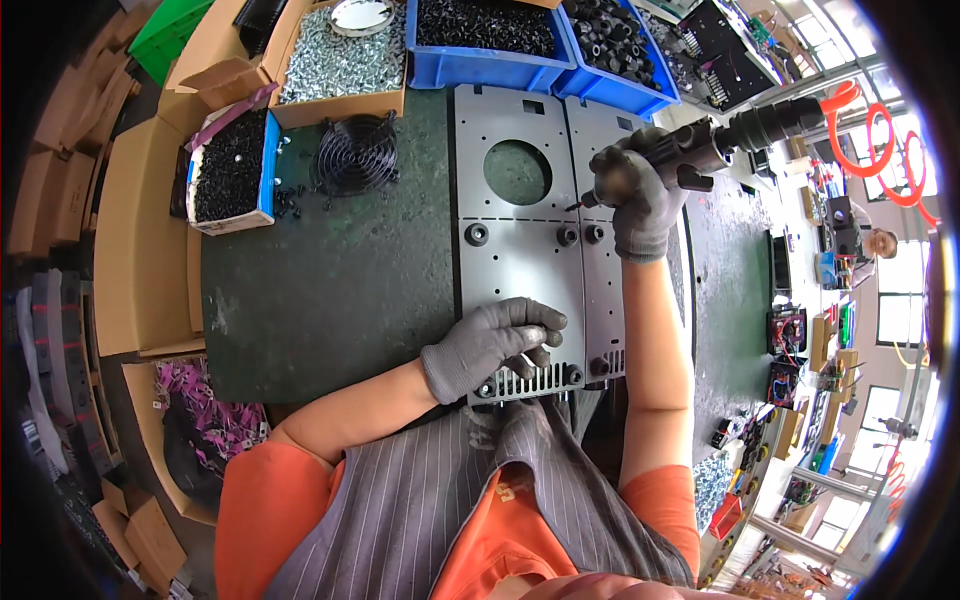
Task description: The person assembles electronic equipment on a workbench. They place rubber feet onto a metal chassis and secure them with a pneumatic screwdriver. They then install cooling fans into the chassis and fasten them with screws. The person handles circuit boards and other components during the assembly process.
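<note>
My right hand point(640, 200), in a grey glove, is wrapped round a black air screwdriver point(690, 155). Its bit points down and left, over the seam between two grey metal panels. The left panel point(525, 275) has a large round hole, a row of slots at its near end, and black rubber feet point(477, 235) at its corners. Beside it lies the right panel point(603, 285), partly hidden by my right arm and hand. My left hand point(495, 345), gloved too, hovers or rests over the slotted end, its fingers loosely bent and apart. Nothing shows in it; its palm is hidden.
Blue bins of black screws point(490, 65) and black rubber feet point(610, 50) line the far edge, by a carton of silver screws point(340, 75). A small box of black screws point(230, 175) and black fan guard point(357, 155) lie left. A red coiled hose point(880, 130) hangs right.
</note>
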Tool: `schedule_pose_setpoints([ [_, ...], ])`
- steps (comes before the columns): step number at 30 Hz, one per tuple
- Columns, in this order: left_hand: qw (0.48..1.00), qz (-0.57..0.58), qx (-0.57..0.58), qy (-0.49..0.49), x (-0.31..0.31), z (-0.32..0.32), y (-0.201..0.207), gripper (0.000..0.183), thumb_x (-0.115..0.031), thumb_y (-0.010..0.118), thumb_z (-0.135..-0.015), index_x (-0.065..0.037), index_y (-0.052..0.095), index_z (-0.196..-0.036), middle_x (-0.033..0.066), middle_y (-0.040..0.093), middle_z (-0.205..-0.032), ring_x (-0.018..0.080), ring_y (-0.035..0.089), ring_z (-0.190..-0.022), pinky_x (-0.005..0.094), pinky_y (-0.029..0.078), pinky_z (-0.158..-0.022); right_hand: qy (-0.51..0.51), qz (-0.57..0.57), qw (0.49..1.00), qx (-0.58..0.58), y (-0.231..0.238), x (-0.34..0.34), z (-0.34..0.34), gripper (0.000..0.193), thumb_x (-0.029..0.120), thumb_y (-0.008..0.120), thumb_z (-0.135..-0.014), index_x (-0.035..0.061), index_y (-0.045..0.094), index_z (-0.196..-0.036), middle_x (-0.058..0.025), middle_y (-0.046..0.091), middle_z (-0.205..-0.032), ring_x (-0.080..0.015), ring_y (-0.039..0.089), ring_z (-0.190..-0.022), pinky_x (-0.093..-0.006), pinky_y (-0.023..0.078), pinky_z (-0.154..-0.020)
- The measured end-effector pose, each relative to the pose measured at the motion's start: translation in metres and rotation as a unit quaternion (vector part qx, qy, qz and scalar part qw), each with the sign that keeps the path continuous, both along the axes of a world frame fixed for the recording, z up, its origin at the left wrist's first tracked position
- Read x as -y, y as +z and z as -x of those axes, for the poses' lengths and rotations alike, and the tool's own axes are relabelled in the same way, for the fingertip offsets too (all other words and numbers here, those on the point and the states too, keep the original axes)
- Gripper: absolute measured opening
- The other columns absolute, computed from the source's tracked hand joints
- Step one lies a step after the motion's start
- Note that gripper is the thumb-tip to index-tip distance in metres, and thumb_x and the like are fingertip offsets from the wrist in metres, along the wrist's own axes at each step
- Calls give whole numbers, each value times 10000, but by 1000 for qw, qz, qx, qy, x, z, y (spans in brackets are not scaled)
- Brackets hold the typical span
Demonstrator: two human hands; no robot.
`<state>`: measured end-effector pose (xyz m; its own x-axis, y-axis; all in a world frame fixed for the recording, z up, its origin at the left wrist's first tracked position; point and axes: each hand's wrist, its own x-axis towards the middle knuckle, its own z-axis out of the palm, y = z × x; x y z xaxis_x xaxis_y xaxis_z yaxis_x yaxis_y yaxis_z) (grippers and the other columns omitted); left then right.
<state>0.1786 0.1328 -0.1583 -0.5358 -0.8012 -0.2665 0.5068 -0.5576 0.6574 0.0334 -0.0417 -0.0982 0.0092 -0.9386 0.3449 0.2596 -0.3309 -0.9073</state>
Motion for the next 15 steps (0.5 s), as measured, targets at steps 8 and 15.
schedule_pose_setpoints([
  [8,1000,-9,-18,4,2,0,3,254,-91,522,-950,-50,600,-1187,21,620,-1021,62,583,-797,218,492,-705,46,-14,997,-55,2,4,3,293,3,579,-758,-1,499,-1040,-133,584,-784,-229,620,-630,-294,478,-491],
  [15,999,-24,8,43,2,0,3,319,-279,439,-984,-27,605,-1090,14,575,-843,87,521,-654,213,445,-576,40,22,999,3,32,-44,17,418,156,576,-776,9,467,-1152,-126,568,-850,-274,587,-707,-384,494,-664],
])
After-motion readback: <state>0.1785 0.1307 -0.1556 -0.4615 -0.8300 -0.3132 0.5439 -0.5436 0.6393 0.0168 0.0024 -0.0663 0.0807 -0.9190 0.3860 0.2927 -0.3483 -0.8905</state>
